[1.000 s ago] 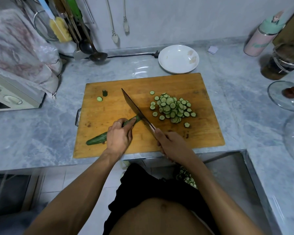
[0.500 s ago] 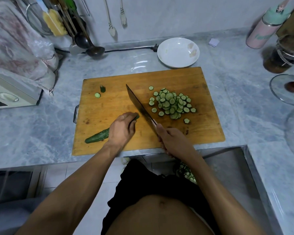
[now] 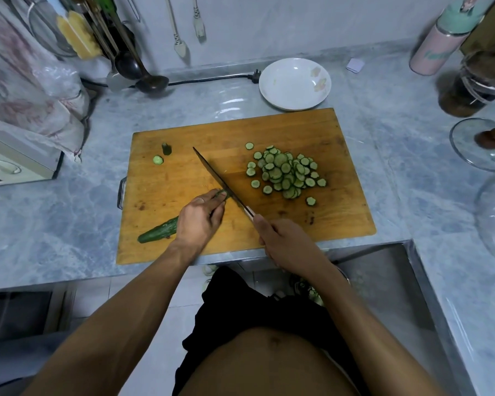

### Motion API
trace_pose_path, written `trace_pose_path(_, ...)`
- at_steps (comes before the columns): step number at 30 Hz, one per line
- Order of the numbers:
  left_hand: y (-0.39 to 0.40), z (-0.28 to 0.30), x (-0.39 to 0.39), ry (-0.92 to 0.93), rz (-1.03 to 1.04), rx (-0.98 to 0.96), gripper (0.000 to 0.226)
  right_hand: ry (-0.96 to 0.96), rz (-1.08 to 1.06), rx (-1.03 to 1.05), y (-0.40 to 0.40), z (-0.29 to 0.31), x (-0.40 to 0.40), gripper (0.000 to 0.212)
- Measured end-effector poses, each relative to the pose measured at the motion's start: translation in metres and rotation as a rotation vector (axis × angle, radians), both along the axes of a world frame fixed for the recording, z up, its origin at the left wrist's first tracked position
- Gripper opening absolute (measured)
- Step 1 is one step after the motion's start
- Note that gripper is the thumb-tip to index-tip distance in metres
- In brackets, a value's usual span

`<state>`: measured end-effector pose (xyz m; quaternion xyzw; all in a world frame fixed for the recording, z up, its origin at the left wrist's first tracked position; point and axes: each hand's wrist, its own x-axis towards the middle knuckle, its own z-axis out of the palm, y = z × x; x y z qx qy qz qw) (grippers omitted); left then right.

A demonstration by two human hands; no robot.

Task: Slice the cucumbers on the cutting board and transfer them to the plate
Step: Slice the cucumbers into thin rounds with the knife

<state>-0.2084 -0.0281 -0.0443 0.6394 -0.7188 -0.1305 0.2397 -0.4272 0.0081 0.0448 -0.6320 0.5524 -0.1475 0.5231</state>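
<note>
Evidently slicing step | left hand [image 3: 198,220] pinned dark green cucumber [image 3: 159,233] | right hand [image 3: 283,244] gripped long dark-bladed knife [image 3: 220,181] | next: a fresh cut, fingertips clear.

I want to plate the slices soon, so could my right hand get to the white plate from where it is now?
Probably yes, after freeing it: the right hand grips the knife, and only bare board and the slice pile lie before the plate.

One cutting board [image 3: 312,132], one knife [image 3: 212,174], one plate [image 3: 295,84], one uncut cucumber [image 3: 159,233], two hands, many slices [image 3: 286,174].
</note>
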Motion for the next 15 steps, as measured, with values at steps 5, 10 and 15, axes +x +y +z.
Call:
trace_pose_path(5,0.0,0.001,0.0,0.013,-0.024,-0.023,0.028,-0.02,0.0,0.024,0.001,0.002,-0.003,0.067)
trace_pose_path(10,-0.001,0.0,0.001,0.03,-0.02,-0.019,0.028,-0.024,0.007,0.055,-0.002,0.002,-0.002,0.065)
trace_pose_path(15,-0.002,0.001,0.001,0.019,-0.026,-0.018,0.027,0.041,0.035,0.047,-0.019,-0.004,0.011,0.063)
